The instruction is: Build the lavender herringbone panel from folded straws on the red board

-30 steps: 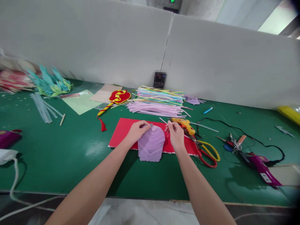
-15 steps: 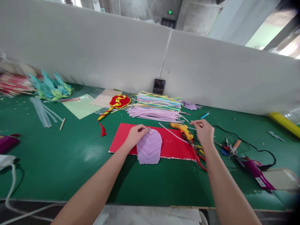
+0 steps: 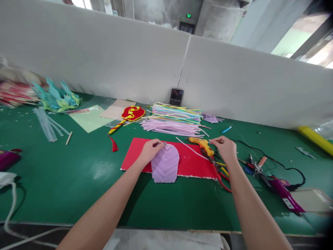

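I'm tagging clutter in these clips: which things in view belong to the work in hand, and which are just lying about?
Likely in the work:
- lilac piece, pinched by the left hand
- red board beneath it
- glue gun, beside the right hand
- scissors
- strips

Probably just lying about:
- keys
- tasselled ornament
- green paper

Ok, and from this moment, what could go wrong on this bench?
1. The right hand is close to the glue gun; if the gun is hot, which I can't tell, a finger might get burned.
2. The scissors and a loose lilac strip lie crowded by the gun, so lifting it could drag either.
3. The ribbed lilac piece overhangs the red board's front edge and might shift if the left hand slips.
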Tool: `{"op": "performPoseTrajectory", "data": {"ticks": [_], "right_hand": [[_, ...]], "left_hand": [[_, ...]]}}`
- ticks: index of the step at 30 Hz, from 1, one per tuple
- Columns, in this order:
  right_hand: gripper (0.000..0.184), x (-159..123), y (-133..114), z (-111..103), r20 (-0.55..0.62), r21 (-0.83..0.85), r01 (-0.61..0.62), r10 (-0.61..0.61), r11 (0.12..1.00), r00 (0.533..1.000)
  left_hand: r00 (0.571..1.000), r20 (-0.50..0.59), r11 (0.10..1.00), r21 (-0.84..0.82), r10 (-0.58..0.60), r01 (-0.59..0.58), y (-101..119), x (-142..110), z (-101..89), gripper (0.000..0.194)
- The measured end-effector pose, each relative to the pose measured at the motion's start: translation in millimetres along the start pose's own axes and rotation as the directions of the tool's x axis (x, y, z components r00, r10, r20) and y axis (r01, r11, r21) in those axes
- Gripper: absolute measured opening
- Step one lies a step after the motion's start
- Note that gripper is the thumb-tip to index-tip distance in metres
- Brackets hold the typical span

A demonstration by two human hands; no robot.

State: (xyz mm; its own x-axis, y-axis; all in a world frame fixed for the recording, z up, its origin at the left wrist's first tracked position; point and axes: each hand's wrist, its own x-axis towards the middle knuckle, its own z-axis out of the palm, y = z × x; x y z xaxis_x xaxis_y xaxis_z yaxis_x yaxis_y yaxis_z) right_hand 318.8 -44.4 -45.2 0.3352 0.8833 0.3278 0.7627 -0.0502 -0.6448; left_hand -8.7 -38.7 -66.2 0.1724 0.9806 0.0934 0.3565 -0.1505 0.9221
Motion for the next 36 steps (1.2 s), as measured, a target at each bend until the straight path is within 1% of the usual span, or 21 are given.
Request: {"op": "performPoseTrajectory", "data": {"ticks": [4,7,12,16,21,26,32,34,36], "right_hand": [[0.037,-1,-5,2,0.008,0.008,0.012,-0.012,1.0,1.0],[0.041,-4,-14,5,0.026,0.02,0.032,-0.033,0.999,0.999],[0.042,-16,-39,17,0.128,0.092,0.084,-0.096,0.992,0.987],[0.032,-28,-57,28,0.217,0.112,0.112,-0.134,0.987,0.967],[0.019,-40,-70,36,0.252,0.144,0.146,-0.179,0.979,0.951],[0.022,-46,-80,38,0.299,0.175,0.192,-0.238,0.966,0.924],[0.032,-48,-85,35,0.337,0.183,0.167,-0.221,0.969,0.915],[0.031,-50,-87,33,0.348,0.155,0.151,-0.197,0.976,0.916],[0.026,-52,-88,33,0.332,0.135,0.143,-0.181,0.98,0.926]], "left_hand": [[1.0,-0.002,1.0,-0.001,-0.002,0.002,-1,0,0.7,0.019],[1.0,-0.009,1.0,0.0,-0.005,0.005,-2,1,1.1,0.018],[1.0,-0.008,1.0,0.002,-0.012,0.012,-1,0,1.6,0.019],[1.0,-0.005,1.0,0.004,-0.016,0.016,1,0,1.5,0.022],[1.0,-0.002,1.0,0.011,-0.01,0.01,2,0,1.0,0.022],[1.0,-0.003,1.0,0.006,-0.011,0.011,-1,1,2.2,0.021],[1.0,-0.003,1.0,0.006,-0.005,0.005,-4,1,2.3,0.019],[1.0,0.001,1.0,0.006,-0.003,0.003,-3,1,2.1,0.019],[1.0,0.003,1.0,0.004,-0.004,0.004,-3,1,2.0,0.02]]}}
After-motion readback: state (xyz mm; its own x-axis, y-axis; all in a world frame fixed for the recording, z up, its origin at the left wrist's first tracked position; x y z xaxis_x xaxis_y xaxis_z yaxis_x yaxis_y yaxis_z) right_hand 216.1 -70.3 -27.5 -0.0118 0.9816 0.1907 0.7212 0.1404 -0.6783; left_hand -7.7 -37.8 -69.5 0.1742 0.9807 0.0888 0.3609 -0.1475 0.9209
